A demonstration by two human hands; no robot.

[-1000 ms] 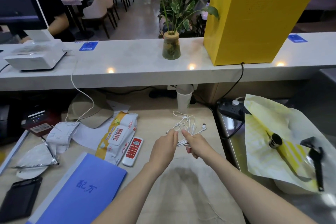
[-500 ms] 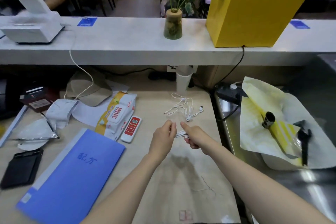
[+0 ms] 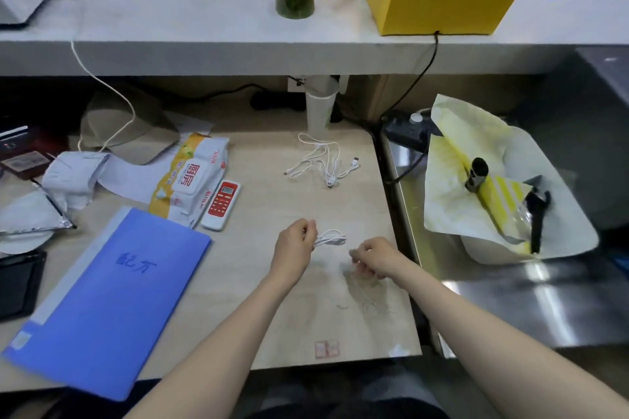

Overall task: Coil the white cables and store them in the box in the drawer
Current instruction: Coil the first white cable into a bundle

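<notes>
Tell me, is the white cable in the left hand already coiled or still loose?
Coiled, partly at least: the white cable forms small bunched loops pinched by the left hand. Whether the right hand holds its end, cannot tell.

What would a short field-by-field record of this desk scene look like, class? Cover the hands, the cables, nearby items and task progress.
Left hand: left hand pinches a small looped white cable
Right hand: right hand beside it, fingers curled; whether it holds the cable's end cannot be told
Loose cables: tangled white cables lie farther back on the desk
Nearby: remote control, blue folder, wet wipes pack
Storage: no drawer or box in view
Progress: one cable being coiled, none stored yet
</notes>
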